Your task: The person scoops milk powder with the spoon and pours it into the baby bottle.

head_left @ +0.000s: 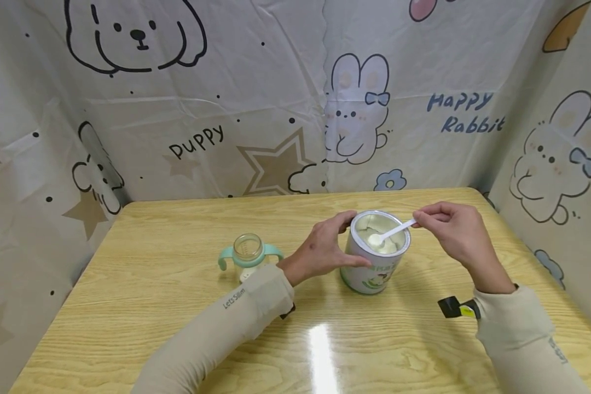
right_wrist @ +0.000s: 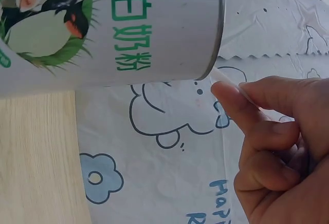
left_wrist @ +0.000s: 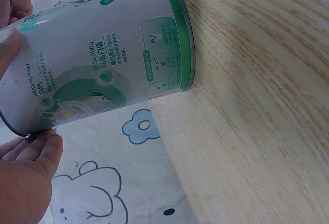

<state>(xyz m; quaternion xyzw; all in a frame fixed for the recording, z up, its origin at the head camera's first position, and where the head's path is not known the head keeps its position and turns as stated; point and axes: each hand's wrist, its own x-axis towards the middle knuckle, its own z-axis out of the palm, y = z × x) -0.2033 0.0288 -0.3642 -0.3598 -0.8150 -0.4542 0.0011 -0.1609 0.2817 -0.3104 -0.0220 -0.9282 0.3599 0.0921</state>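
Observation:
A white and green milk powder can (head_left: pixel 366 276) stands upright without its lid, pale powder (head_left: pixel 369 225) inside. My left hand (head_left: pixel 325 246) grips it near the top, thumb on the near side and fingers round the far left. From the left wrist, its printed side and green base band show, with fingers (left_wrist: pixel 38 152) against the wall. My right hand (head_left: pixel 455 230) pinches the handle end of a white scoop (head_left: pixel 399 227) over the rim; its bowl is at the powder. In the right wrist view the can (right_wrist: pixel 169 34) hides most of the scoop.
A baby bottle (head_left: pixel 248 253) with mint-green handles and no cap stands left of the can, partly behind my left sleeve (head_left: pixel 261 298). The wooden table (head_left: pixel 167 241) meets printed cloth walls (head_left: pixel 276 109) at the back and sides.

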